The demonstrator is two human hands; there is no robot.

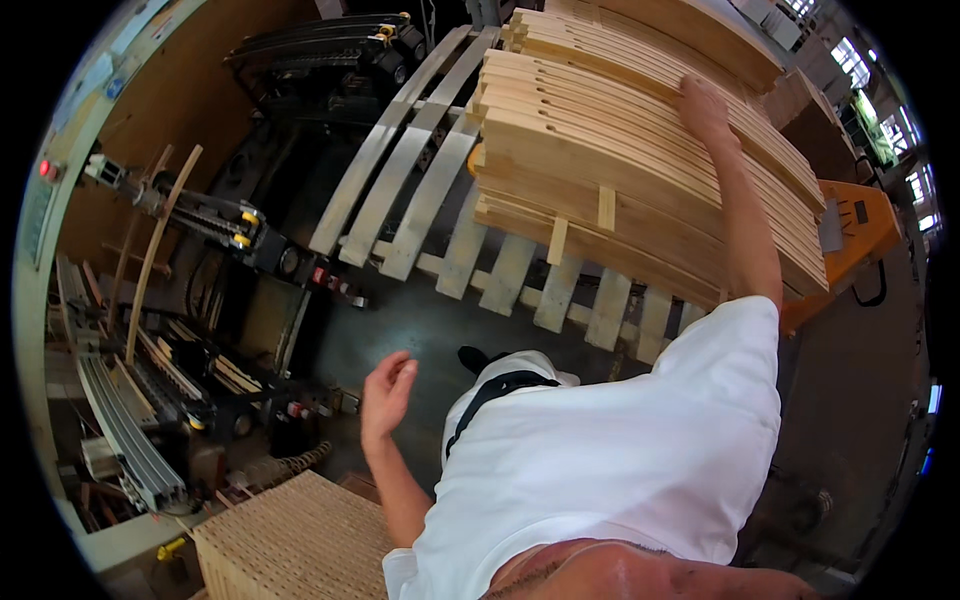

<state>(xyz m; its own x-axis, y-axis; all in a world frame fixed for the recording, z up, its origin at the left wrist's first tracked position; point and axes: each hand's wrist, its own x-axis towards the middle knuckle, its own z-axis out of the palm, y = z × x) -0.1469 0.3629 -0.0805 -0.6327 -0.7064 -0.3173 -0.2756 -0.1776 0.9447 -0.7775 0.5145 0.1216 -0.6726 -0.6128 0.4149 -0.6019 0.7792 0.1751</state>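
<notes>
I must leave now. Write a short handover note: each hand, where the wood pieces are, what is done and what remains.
Right hand: reaching out, resting on top of the stack of curved wooden slats; no slat lifted.
Left hand: open, empty, in the air over the dark floor.
Slats: piled on a wooden pallet, orange pallet truck behind it.
One single slat leans on the machine at left.
Done: cannot tell. Left: the stack looks full.

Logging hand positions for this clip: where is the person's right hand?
In the head view, upper right, the right hand rests on the tall stack of curved pale wooden slats, which sits on a wooden pallet.
</notes>
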